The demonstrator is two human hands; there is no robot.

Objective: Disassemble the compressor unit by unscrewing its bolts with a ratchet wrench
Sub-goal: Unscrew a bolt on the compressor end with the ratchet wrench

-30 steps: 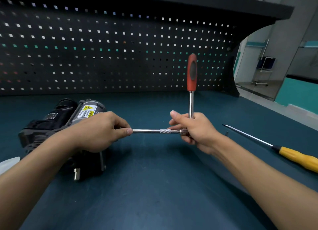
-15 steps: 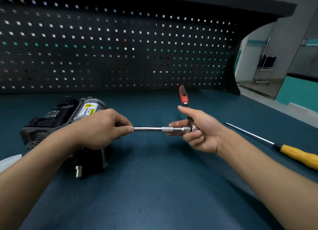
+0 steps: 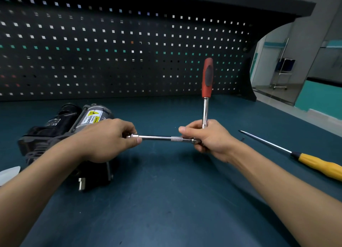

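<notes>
The black and silver compressor unit point(image 3: 61, 128) lies on the left of the bench, with a yellow warning label on its cylinder. My left hand point(image 3: 105, 139) rests over its right end and pinches the socket end of a chrome extension bar point(image 3: 159, 138). The bar runs level to the right into the head of the ratchet wrench point(image 3: 206, 91). My right hand point(image 3: 211, 137) grips the ratchet at its head, and the red handle stands upright above it. The bolt under my left hand is hidden.
A yellow-handled screwdriver point(image 3: 314, 162) lies on the teal bench top point(image 3: 166, 200) to the right, with a tiny dark part near its shaft. A dark pegboard point(image 3: 120, 52) backs the bench. A pale translucent object point(image 3: 9, 173) sits at the left edge.
The ratchet handle swung away from me and down half a second ago, and now stands upright again. My left hand has kept its hold on the bar's socket end.
</notes>
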